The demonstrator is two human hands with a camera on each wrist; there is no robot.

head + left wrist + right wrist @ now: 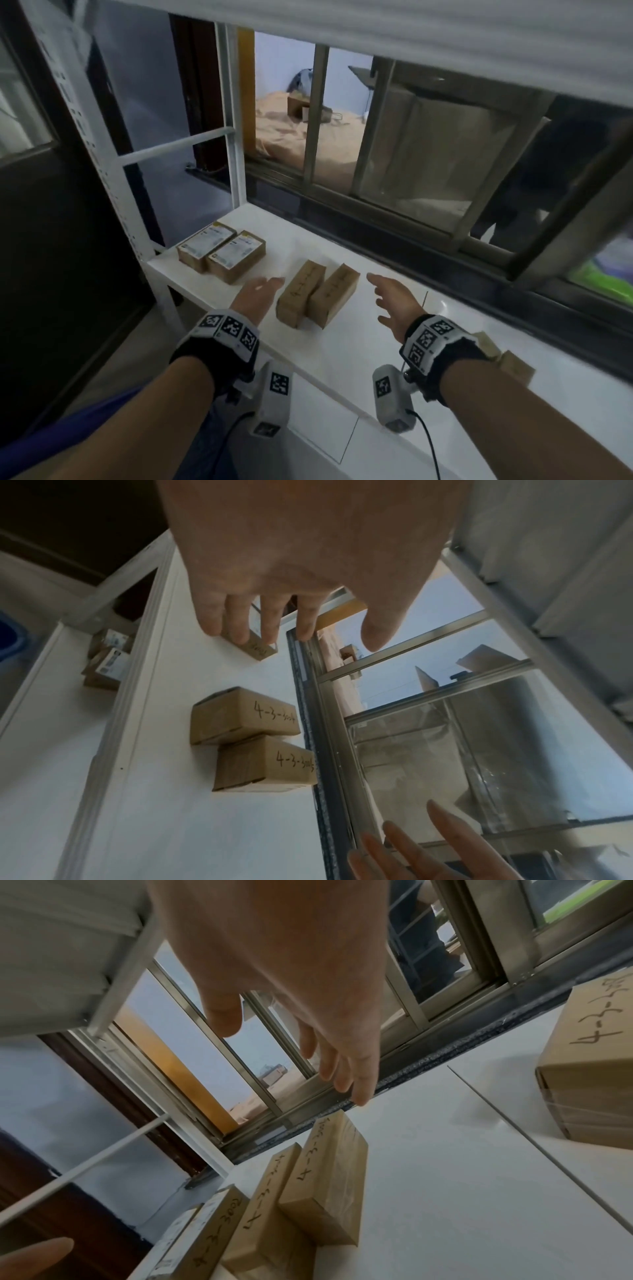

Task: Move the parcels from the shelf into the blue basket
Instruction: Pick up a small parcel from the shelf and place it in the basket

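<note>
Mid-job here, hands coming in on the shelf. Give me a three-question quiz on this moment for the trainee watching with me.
1. True or false: the left hand already grips a parcel.
2. The pair of plain parcels lies: A) between both hands, B) left of both hands, C) in a basket?
3. How many labelled parcels sit at the left end of the shelf?

Key: 1 false, both it and the right hand are open and hold nothing; 2 A; 3 two.
</note>
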